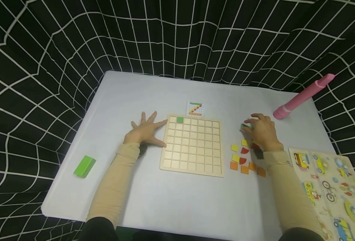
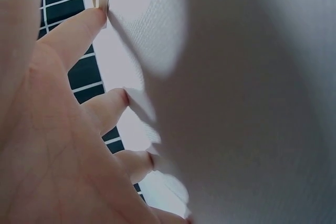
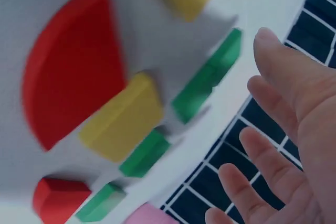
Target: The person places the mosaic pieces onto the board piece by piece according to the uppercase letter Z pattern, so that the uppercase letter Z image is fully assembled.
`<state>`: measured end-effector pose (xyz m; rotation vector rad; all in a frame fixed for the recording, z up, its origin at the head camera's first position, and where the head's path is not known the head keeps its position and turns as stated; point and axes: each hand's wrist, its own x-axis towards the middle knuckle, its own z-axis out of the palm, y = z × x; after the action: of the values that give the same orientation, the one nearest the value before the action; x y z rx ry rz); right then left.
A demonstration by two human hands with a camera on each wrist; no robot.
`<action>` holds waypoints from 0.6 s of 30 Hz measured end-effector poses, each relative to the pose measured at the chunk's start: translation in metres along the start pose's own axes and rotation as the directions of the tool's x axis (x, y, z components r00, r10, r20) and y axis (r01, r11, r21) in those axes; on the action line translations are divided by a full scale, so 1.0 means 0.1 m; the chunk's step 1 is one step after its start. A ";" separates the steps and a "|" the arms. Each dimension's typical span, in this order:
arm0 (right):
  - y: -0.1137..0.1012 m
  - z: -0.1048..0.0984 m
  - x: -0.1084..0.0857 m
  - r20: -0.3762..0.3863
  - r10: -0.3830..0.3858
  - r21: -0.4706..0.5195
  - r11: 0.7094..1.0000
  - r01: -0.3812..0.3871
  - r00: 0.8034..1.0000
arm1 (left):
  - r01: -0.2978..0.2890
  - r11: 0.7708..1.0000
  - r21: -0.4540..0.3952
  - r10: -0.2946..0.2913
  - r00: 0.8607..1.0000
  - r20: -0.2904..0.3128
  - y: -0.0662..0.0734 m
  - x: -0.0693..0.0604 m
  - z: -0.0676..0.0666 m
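A wooden grid board (image 1: 192,145) lies mid-table, with one green square (image 1: 180,119) in its top row. My left hand (image 1: 145,130) is spread flat at the board's left side, thumb and index fingertip touching its edge. Over the loose pieces on the right hovers my right hand (image 1: 262,131), fingers loosely bent beside green pieces (image 1: 244,126). In the right wrist view the green pieces (image 3: 207,77) lie on the table, apart from the fingers. Yellow squares (image 1: 234,147), red quarter-circles (image 1: 244,150) and orange squares (image 1: 245,170) are scattered nearer the person.
Behind the board lies a small pattern card (image 1: 195,109). A green block (image 1: 85,166) sits at the left, a pink cylindrical object (image 1: 303,97) stands at the back right, and a vehicle picture puzzle (image 1: 331,177) lies at the right edge.
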<state>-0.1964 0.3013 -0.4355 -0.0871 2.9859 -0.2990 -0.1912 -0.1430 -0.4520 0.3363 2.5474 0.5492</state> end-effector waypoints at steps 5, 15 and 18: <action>0.06 0.03 0.01 0.045 0.028 -0.017 0.999 -0.027 0.999 | -0.003 1.000 0.005 0.003 1.000 -0.001 -0.01 0.01 0.00; 0.07 0.05 0.06 0.068 0.012 -0.004 1.000 -0.012 0.998 | 0.004 1.000 0.011 -0.004 1.000 0.001 0.00 0.01 0.00; 0.05 0.03 0.06 0.046 -0.014 0.010 1.000 0.013 0.999 | 0.004 1.000 0.000 -0.004 1.000 0.000 0.01 0.01 0.00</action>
<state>-0.2023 0.3048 -0.4405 -0.1115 2.9385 -0.3093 -0.1920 -0.1424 -0.4520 0.3318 2.5476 0.5477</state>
